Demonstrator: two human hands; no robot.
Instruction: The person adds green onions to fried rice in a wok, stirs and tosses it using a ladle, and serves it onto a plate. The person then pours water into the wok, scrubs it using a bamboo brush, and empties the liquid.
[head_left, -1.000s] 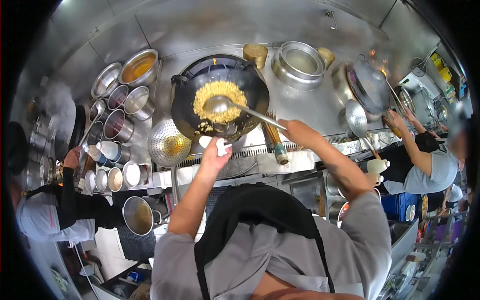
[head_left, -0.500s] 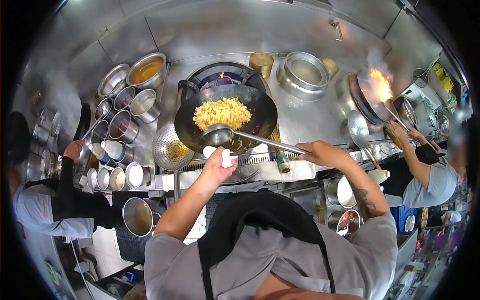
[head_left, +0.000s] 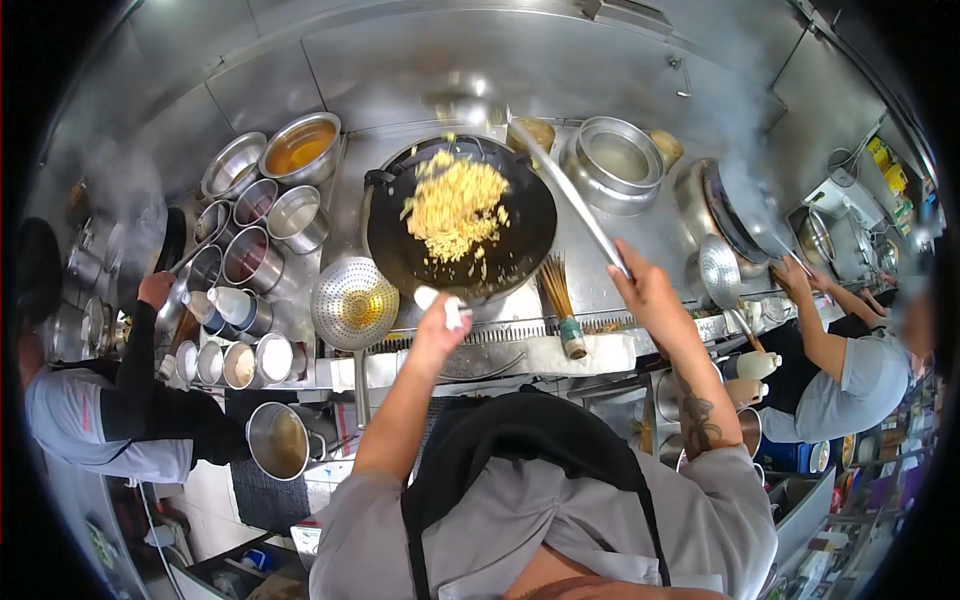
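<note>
Yellow fried rice (head_left: 456, 208) is scattered in and above the black wok (head_left: 535, 225), some grains apparently airborne. My left hand (head_left: 436, 336) is closed at the wok's near edge, with a folded white cloth (head_left: 453, 312) in its grip. My right hand (head_left: 648, 290) is wrapped round the handle of a long metal ladle (head_left: 575, 195). The ladle slants up and away over the wok's right side; its bowl is smeared by motion near the back wall. A bamboo brush (head_left: 567, 310) lies between the wok and my right forearm.
Left of the wok stand a perforated strainer (head_left: 355, 300), a bowl of orange liquid (head_left: 300, 150) and several metal containers. A large pot (head_left: 612, 165) sits at the back right. Co-workers stand on both sides; the right one holds a steaming wok (head_left: 735, 215).
The ladle has swung from low across the wok's near edge to high at the back. The wok has moved up and away, and the rice is tossed upward. Flame at the right wok is gone.
</note>
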